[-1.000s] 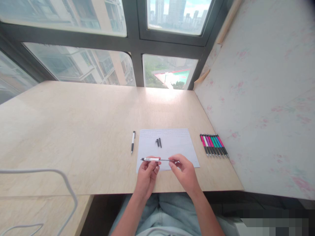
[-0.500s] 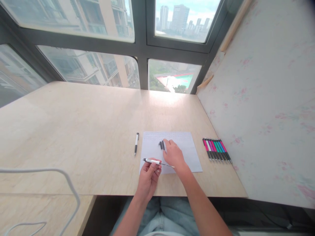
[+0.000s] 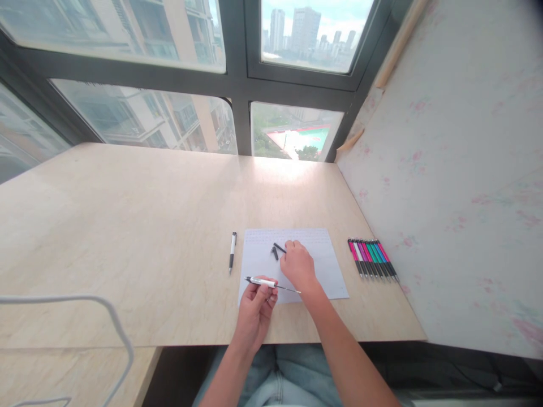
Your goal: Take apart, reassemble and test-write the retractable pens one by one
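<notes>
While both hands work over the sheet of paper, the head view shows the left hand above the sheet's near left part, its thumb and fingers clasped round a white pen barrel. The barrel lies level or nearly so, its black end toward the sheet's left side; from its other end a thin refill sticks out toward the right wrist — whether the two touch, one cannot tell.

Over the middle of the sheet, the right hand reaches with bent fingers, thumb and fingers pinching the near end of a slim black tube; the fingertips themselves are partly hidden. The tube slants across the paper, and just beside it, on the sheet, lies a shorter black piece.

Handwriting runs along the sheet's far edge. Just left of the sheet a white pen with a black grip lies on the table. Right of the sheet — well apart from both hands — rests a row of pens in pink, white, purple, green and blue, side by side. Far left of the sheet, a pale cable loops.
</notes>
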`<state>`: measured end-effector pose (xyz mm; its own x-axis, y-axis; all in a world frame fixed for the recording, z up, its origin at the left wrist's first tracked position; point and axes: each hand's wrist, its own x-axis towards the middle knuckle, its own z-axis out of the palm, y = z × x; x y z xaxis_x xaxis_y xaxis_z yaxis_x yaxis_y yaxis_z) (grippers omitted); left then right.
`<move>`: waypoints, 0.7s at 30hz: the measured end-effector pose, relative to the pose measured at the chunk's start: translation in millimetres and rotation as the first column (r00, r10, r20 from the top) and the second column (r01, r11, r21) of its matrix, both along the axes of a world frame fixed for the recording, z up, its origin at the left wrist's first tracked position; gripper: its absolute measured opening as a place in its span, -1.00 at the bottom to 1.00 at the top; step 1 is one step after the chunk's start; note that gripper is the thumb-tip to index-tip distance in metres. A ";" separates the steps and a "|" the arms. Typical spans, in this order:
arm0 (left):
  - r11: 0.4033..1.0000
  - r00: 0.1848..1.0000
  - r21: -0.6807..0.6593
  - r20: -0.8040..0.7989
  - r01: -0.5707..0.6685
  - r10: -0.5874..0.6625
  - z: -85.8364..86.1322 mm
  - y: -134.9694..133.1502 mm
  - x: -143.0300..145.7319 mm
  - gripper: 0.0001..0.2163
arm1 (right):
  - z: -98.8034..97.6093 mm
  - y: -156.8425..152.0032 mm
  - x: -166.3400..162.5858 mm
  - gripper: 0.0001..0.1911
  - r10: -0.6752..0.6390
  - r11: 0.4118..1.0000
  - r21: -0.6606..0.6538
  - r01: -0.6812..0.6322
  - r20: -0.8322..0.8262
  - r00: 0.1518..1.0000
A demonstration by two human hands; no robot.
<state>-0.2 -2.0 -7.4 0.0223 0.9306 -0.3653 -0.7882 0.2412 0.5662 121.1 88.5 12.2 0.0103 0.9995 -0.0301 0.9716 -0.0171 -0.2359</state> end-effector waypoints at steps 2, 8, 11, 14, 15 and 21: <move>1.000 1.000 -0.001 -0.007 -0.004 0.004 -0.3 0.1 0.3 -0.80 | -1.2 1.2 0.2 -0.87 0.005 1.000 0.023 -0.004 -0.029 1.000; 1.000 1.000 0.005 -0.016 -0.008 0.008 -2.6 -0.9 -0.5 -0.81 | -5.6 -3.9 21.1 -0.90 -0.017 0.992 0.114 0.055 -0.308 0.951; 1.000 1.000 0.004 -0.023 -0.007 0.007 -2.3 -1.5 -0.6 -0.82 | -5.4 -25.2 44.9 -0.92 -0.041 0.989 0.086 0.118 -0.608 0.793; 1.000 1.000 -0.001 -0.023 -0.012 0.012 -2.0 -1.7 -0.4 -0.81 | -2.3 -59.4 69.6 -0.80 -0.080 0.991 0.007 0.137 -0.785 0.615; 1.000 1.000 -0.002 -0.025 -0.013 0.013 -2.0 -1.7 -0.3 -0.81 | -0.5 -71.5 76.7 -0.78 -0.086 0.991 -0.010 0.133 -0.808 0.582; 1.000 0.999 0.013 -0.053 0.001 -0.001 -0.1 -1.7 0.5 -0.82 | 15.4 -117.1 94.9 -0.80 0.000 0.991 0.069 0.114 -0.853 0.522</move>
